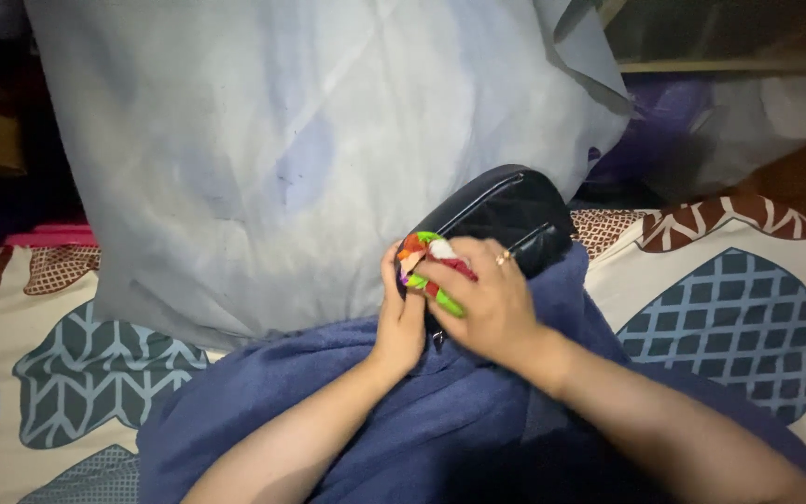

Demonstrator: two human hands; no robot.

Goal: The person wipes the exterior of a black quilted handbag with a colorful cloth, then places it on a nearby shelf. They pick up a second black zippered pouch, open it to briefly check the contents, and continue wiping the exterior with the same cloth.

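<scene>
While both hands grip it, left hand (401, 322), right hand (485, 303), multicoloured pouch (426, 264) (perhaps fabric), black bag (506, 217) behind.

Black pouch (515, 210), centre of frame: smooth leather-like material w/ a soft sheen; small multicoloured piece (426, 257) pressed against it looks like cloth, matt; metal ring (504, 258) on one finger glints; blue garment (440, 411), bottom centre: soft matt woven fabric; pale grey-blue pillow (282, 140), upper centre: thin creased cloth, faintly stained; patterned bedsheet (739, 308), lower left & right: flat matt printed cotton-type cloth.
</scene>
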